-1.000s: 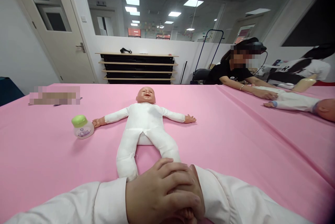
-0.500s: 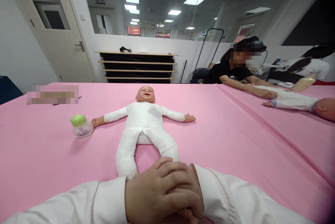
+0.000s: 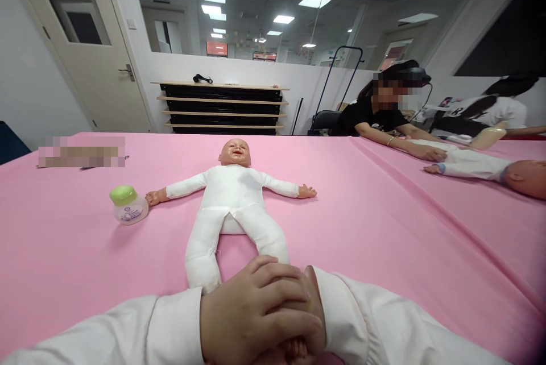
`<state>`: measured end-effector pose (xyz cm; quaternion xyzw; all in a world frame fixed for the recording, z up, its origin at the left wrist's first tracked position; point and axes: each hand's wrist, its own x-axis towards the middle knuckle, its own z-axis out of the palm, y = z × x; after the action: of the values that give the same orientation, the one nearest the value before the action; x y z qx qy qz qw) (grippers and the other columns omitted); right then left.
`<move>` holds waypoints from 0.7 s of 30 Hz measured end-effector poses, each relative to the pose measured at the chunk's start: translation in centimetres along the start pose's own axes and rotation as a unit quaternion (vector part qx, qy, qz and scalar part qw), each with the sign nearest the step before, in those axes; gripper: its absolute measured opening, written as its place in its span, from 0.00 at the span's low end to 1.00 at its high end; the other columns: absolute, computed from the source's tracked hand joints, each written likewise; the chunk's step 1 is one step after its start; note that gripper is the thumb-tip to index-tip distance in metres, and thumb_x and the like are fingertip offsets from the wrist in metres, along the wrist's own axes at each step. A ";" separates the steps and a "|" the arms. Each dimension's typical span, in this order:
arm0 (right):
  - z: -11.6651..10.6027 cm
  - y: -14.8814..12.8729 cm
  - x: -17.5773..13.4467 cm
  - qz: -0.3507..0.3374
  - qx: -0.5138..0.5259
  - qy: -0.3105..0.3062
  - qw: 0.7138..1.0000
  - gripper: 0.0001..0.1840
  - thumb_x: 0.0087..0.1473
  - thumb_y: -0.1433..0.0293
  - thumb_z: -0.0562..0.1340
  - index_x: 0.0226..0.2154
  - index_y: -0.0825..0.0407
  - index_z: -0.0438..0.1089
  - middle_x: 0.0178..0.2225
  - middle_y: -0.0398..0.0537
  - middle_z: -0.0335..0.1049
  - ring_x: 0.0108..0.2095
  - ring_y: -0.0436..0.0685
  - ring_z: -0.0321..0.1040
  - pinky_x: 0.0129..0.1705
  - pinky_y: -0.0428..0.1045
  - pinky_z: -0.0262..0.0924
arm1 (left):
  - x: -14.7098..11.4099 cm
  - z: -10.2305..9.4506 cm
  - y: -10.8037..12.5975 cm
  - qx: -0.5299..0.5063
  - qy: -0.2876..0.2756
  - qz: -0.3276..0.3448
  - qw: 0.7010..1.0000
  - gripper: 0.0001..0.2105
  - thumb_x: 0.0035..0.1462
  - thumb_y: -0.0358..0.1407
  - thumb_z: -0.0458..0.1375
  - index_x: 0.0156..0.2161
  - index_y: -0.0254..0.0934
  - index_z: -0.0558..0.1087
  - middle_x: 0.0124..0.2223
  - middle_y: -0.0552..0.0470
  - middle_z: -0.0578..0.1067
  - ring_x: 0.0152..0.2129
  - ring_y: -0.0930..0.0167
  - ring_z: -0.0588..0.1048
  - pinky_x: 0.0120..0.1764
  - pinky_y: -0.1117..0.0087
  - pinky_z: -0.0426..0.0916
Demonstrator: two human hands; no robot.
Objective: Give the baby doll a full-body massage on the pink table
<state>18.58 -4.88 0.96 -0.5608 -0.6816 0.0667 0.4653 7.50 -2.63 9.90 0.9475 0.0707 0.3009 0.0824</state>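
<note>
A baby doll (image 3: 232, 191) in a white cloth suit lies on its back, head away from me and arms spread. Over its lower leg on the right side, my left hand (image 3: 256, 311) is closed, its fingers curved across my right hand (image 3: 314, 311). Most of my right hand is hidden beneath the left one; it is wrapped about the same leg near the foot. The doll's small toes (image 3: 296, 348) show below my fingers. Beside the doll's hand on the left stands a clear bottle (image 3: 131, 210) with a green cap.
A pink cloth (image 3: 362, 228) covers the table. At the right, a person (image 3: 384, 109) wearing a headset handles another doll (image 3: 473, 161), near a bottle of yellowish liquid (image 3: 488, 136). A blurred-out item (image 3: 81, 153) lies at the far left. Shelving (image 3: 222, 106) stands behind the table.
The whole scene has shifted slightly left in view. My hands keep their hold at the doll's leg, with barely any movement visible.
</note>
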 end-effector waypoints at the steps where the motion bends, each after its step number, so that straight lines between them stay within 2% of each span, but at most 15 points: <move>1: 0.0 0.0 0.1 0.008 -0.018 -0.010 1.000 0.15 0.56 0.70 0.47 0.43 0.44 0.62 0.26 0.46 0.67 0.19 0.52 0.64 0.10 0.46 0.53 | 0.0 -0.1 0.0 -0.003 -0.010 -0.004 1.000 0.15 0.59 0.43 0.46 0.46 0.39 0.65 0.45 0.49 0.71 0.50 0.67 0.63 0.53 0.62 0.54; 4: -0.3 0.2 0.2 0.028 -0.066 -0.040 0.997 0.17 0.57 0.70 0.44 0.45 0.43 0.61 0.30 0.48 0.69 0.16 0.50 0.60 0.07 0.44 0.40 | 0.0 -0.1 0.1 -0.001 -0.019 -0.014 1.000 0.14 0.60 0.43 0.46 0.47 0.41 0.65 0.45 0.51 0.71 0.50 0.66 0.62 0.53 0.62 0.53; 6: -0.7 0.4 0.0 0.016 -0.062 -0.044 0.997 0.18 0.57 0.71 0.44 0.46 0.42 0.60 0.30 0.48 0.69 0.16 0.49 0.60 0.07 0.44 0.36 | 0.0 0.1 0.1 0.007 -0.009 -0.012 1.000 0.13 0.60 0.42 0.46 0.47 0.40 0.64 0.46 0.51 0.71 0.51 0.67 0.61 0.54 0.62 0.52; 9: -0.8 -0.6 -0.2 0.031 -0.073 -0.025 0.997 0.17 0.57 0.72 0.46 0.45 0.44 0.61 0.27 0.46 0.68 0.15 0.48 0.60 0.07 0.43 0.44 | -0.1 0.5 -0.1 0.002 0.018 0.015 1.000 0.13 0.60 0.40 0.46 0.47 0.38 0.63 0.46 0.50 0.70 0.52 0.67 0.60 0.54 0.63 0.52; 11: -0.1 -3.0 0.3 0.100 -0.157 -0.010 0.983 0.17 0.57 0.74 0.45 0.44 0.47 0.63 0.28 0.48 0.69 0.16 0.50 0.62 0.08 0.44 0.53 | -0.1 0.5 -0.3 -0.004 0.024 0.024 0.999 0.14 0.60 0.40 0.46 0.48 0.37 0.62 0.47 0.49 0.70 0.52 0.66 0.59 0.54 0.64 0.53; 12: 0.5 -4.6 0.8 0.141 -0.239 0.004 0.961 0.18 0.56 0.75 0.45 0.43 0.49 0.65 0.30 0.50 0.70 0.19 0.53 0.66 0.10 0.47 0.59 | -0.1 0.5 -0.3 -0.006 0.021 0.023 1.000 0.14 0.60 0.40 0.46 0.48 0.37 0.62 0.47 0.49 0.70 0.52 0.66 0.59 0.55 0.64 0.53; 13: 1.2 -6.3 1.5 0.176 -0.350 0.028 0.920 0.18 0.54 0.77 0.46 0.42 0.51 0.66 0.35 0.53 0.71 0.23 0.57 0.69 0.14 0.51 0.64 | -0.1 0.5 -0.3 -0.006 0.011 0.019 1.000 0.13 0.60 0.39 0.46 0.48 0.37 0.62 0.47 0.49 0.69 0.52 0.67 0.59 0.55 0.64 0.53; 14: 1.9 -8.0 2.3 0.206 -0.472 0.061 0.855 0.18 0.52 0.79 0.47 0.40 0.53 0.67 0.40 0.55 0.70 0.30 0.62 0.71 0.21 0.57 0.69 | -0.1 0.4 -0.3 -0.005 0.000 0.015 1.000 0.13 0.60 0.39 0.46 0.48 0.38 0.63 0.47 0.49 0.69 0.52 0.67 0.59 0.54 0.64 0.53; 15: 2.6 -9.5 3.1 0.229 -0.570 0.098 0.783 0.17 0.51 0.80 0.48 0.39 0.57 0.68 0.43 0.58 0.68 0.37 0.67 0.70 0.31 0.63 0.69 | 0.0 0.3 -0.3 -0.004 -0.012 0.011 1.000 0.13 0.60 0.39 0.47 0.48 0.38 0.63 0.47 0.49 0.69 0.51 0.67 0.60 0.54 0.64 0.53; 16: 3.2 -10.7 3.8 0.245 -0.629 0.125 0.727 0.17 0.50 0.81 0.48 0.38 0.62 0.68 0.45 0.61 0.66 0.42 0.69 0.68 0.39 0.66 0.66 | 0.0 0.2 -0.2 -0.002 -0.021 0.009 1.000 0.13 0.59 0.39 0.47 0.47 0.39 0.64 0.46 0.49 0.69 0.51 0.67 0.60 0.54 0.64 0.54; 17: 3.7 -11.5 4.3 0.261 -0.654 0.137 0.696 0.18 0.50 0.82 0.47 0.38 0.65 0.69 0.45 0.63 0.66 0.44 0.70 0.67 0.44 0.67 0.63 | 0.0 0.2 -0.2 0.002 -0.026 0.008 1.000 0.12 0.59 0.39 0.48 0.47 0.39 0.64 0.46 0.49 0.69 0.51 0.67 0.60 0.54 0.64 0.54; 18: 4.2 -11.7 4.6 0.278 -0.648 0.156 0.692 0.18 0.50 0.83 0.47 0.39 0.67 0.68 0.46 0.65 0.65 0.45 0.72 0.65 0.46 0.68 0.61 | 0.0 0.2 -0.2 0.007 -0.026 0.010 1.000 0.12 0.58 0.39 0.49 0.47 0.39 0.64 0.46 0.50 0.69 0.51 0.67 0.60 0.55 0.64 0.53; 19: 4.4 -11.6 4.6 0.289 -0.599 0.183 0.724 0.19 0.50 0.84 0.46 0.40 0.68 0.68 0.45 0.66 0.65 0.46 0.73 0.64 0.46 0.68 0.60 | 0.0 0.2 -0.2 0.012 -0.021 0.015 1.000 0.12 0.58 0.39 0.50 0.46 0.39 0.64 0.45 0.50 0.70 0.51 0.67 0.60 0.55 0.64 0.53; 21: 4.7 -10.3 3.9 0.285 -0.415 0.248 0.828 0.19 0.50 0.84 0.47 0.42 0.67 0.66 0.44 0.67 0.66 0.47 0.73 0.64 0.42 0.66 0.64 | 0.0 0.3 -0.2 0.018 -0.006 0.023 1.000 0.12 0.58 0.39 0.50 0.46 0.39 0.64 0.44 0.51 0.70 0.51 0.68 0.60 0.55 0.64 0.53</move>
<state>8.22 -3.36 6.80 -0.8680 -0.3168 -0.2336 0.3026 7.63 -2.47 9.63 0.9520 0.0535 0.2958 0.0582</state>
